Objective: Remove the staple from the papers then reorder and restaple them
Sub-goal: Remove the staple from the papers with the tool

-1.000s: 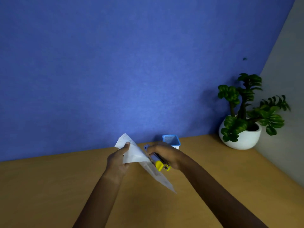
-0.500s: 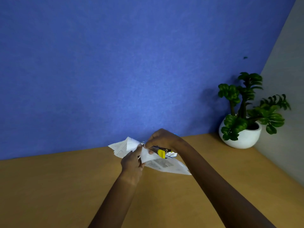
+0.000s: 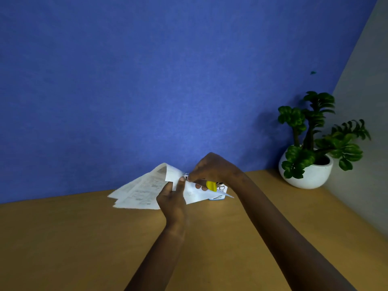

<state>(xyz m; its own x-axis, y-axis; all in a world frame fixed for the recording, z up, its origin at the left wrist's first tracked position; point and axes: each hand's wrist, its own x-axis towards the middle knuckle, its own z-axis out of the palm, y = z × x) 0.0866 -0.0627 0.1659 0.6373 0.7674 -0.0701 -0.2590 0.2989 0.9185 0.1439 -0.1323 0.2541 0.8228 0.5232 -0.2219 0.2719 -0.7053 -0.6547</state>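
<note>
Print on the white printed papers (image 3: 142, 190) is too blurred to read. Behind the papers, a small blue-and-white box (image 3: 220, 195) is mostly hidden. Just above them, the right hand (image 3: 214, 169) covers a yellow-tipped tool (image 3: 211, 185) (its body unseen).

Papers (image 3: 142, 190): blocks of printed lines on the upper sheet, too small and blurred to read. Box (image 3: 219, 197) behind the papers: dark marks on its white side, one shaped like a V, no word legible. No text in view can be read.

Open tabletop (image 3: 63, 248) left, front; potted plant (image 3: 308, 175) blocks right corner.
</note>
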